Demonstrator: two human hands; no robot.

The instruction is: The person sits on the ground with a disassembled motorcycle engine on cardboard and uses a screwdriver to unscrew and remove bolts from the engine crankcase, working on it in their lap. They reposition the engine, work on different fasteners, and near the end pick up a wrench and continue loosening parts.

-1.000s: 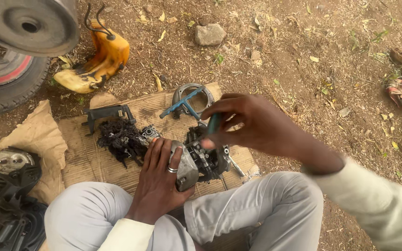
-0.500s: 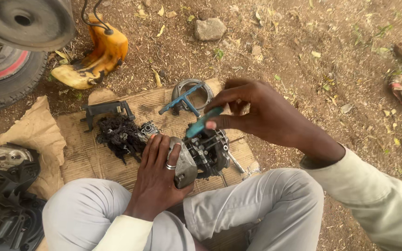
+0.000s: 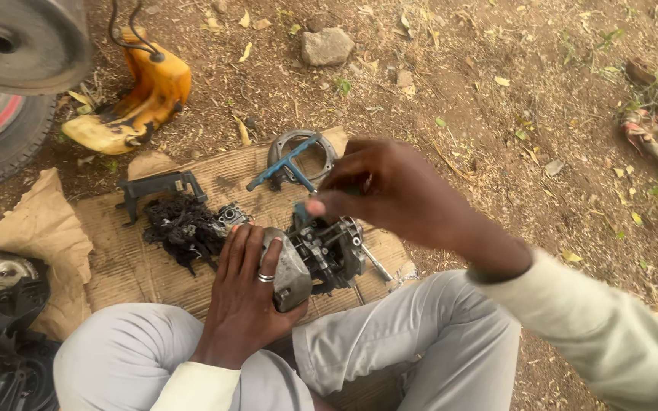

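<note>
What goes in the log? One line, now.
left hand: steadies grey metal engine block | right hand: grips blue-handled tool above block | base: brown cardboard sheet

Both arms wear long sleeves of pale cream cloth — the right sleeve (image 3: 603, 327) loose and creased, its cuff ending at the wrist, the left sleeve (image 3: 192, 388) showing only near its cuff. The left hand (image 3: 249, 293) bears a silver ring (image 3: 266, 278) on one finger; the right hand (image 3: 397, 194) is bare. The trousers (image 3: 127, 358) are light grey — plain, softly wrinkled over both knees.
</note>
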